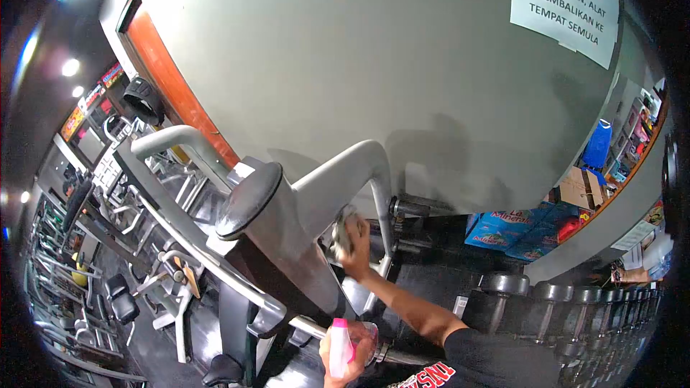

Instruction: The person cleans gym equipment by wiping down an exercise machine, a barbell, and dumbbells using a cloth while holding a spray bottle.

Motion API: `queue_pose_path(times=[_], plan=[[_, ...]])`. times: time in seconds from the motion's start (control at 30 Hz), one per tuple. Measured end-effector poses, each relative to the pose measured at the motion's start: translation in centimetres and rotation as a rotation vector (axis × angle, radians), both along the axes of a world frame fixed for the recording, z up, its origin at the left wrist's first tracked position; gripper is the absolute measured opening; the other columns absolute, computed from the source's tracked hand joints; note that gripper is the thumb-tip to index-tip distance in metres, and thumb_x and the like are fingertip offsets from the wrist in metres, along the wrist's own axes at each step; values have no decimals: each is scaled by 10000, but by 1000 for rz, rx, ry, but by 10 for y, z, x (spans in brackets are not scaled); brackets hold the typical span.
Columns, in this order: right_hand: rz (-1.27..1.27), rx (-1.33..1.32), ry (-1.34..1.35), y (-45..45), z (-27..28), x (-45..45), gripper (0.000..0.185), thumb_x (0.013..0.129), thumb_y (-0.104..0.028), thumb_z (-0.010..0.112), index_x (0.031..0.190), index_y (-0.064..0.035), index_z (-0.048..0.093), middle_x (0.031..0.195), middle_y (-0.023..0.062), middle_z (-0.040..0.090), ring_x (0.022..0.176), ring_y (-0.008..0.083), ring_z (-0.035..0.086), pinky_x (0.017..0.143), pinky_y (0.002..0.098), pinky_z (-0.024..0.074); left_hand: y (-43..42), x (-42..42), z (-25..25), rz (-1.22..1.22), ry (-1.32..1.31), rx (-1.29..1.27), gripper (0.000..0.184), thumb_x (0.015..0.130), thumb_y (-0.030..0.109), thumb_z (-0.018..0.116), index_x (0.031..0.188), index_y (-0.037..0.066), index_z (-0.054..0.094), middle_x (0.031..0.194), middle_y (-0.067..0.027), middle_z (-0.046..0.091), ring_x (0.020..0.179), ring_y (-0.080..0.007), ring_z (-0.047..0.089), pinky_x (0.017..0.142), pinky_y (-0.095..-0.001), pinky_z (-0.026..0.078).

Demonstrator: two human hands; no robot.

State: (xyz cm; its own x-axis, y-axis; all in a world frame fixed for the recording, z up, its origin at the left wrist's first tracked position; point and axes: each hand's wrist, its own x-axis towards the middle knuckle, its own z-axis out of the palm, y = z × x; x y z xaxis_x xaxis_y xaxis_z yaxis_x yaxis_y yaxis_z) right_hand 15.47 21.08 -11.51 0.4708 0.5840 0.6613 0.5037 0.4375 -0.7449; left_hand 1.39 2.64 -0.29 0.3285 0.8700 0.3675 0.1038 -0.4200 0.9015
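Observation:
My right hand reaches up and presses a greyish cloth against the grey frame of a gym machine. The fingers are closed over the cloth, and its far side is hidden. Low in the view, my left hand grips a spray bottle with a pink and white head and a see-through pinkish body. That bottle stays beside the machine's lower bar, apart from the cloth. A dark rounded pad caps the machine to the left of my right hand.
A grey wall bearing a paper sign stands behind the machine. Dumbbells line a rack at lower right, near blue boxes. More gym machines fill the left side. An orange door is at upper left.

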Motion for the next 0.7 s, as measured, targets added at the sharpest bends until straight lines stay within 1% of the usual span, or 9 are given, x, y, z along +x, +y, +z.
queue_pose_path(times=[0.03,0.13,0.23,0.3,0.37,0.43,0.53,0.6,0.7], plan=[[53,6,-216,-16,8,-2,672,654,-64,688,1298,-84,497,1311,267,406,1229,421,398,1019,469,358,3,1,-4,-1,5,-2,153,762,77,686,855,-1,593,730,-86,652,620,-184,635,607,-302,504],[266,216,-371,1,-23,10,650,641,-27,687,1267,-80,519,1312,250,411,1215,405,418,999,441,384,3,-1,-8,-85,-74,-78,147,758,87,695,830,4,598,746,-93,649,650,-190,639,619,-308,507],[42,99,-348,8,13,33,571,705,-12,669,1254,-60,518,1270,238,433,1180,394,445,973,400,402,3,-2,0,-74,-40,-129,153,763,97,701,838,7,603,748,-101,647,663,-187,640,607,-296,508],[-189,-21,93,18,23,35,464,797,-26,591,1254,-46,512,1242,224,426,1093,392,468,916,409,405,6,-3,-3,-73,-40,17,164,792,103,685,872,-5,592,740,-101,644,626,-167,632,575,-276,501],[-27,-73,85,-4,43,27,498,780,-9,561,1273,-50,507,1260,252,398,1172,390,431,957,396,388,3,3,5,-77,-112,-38,160,807,103,672,880,-11,586,726,-93,640,610,-156,625,562,-270,496],[45,13,-289,-27,47,20,567,708,-16,609,1264,-101,535,1290,260,377,1209,378,413,974,398,389,8,11,11,-87,-191,-93,157,822,104,658,888,-16,580,711,-85,636,594,-145,618,549,-263,492],[118,53,-487,-22,36,39,660,629,-26,658,1262,-179,551,1313,245,396,1174,383,467,949,404,434,14,19,31,-119,-114,-201,152,840,99,636,880,-29,564,638,-63,610,558,-123,594,529,-249,475],[45,-180,-326,-23,59,49,676,655,-24,670,1291,-195,516,1267,210,451,1111,393,520,903,399,467,15,19,38,-110,-106,-173,150,842,98,634,876,-27,559,635,-63,607,555,-120,590,524,-246,472],[-90,-123,-30,4,57,57,700,661,-20,679,1308,-214,495,1241,203,448,1121,395,509,907,406,464,14,21,36,-120,-205,-165,149,843,80,629,891,-26,537,634,-64,603,557,-117,581,520,-249,470]])
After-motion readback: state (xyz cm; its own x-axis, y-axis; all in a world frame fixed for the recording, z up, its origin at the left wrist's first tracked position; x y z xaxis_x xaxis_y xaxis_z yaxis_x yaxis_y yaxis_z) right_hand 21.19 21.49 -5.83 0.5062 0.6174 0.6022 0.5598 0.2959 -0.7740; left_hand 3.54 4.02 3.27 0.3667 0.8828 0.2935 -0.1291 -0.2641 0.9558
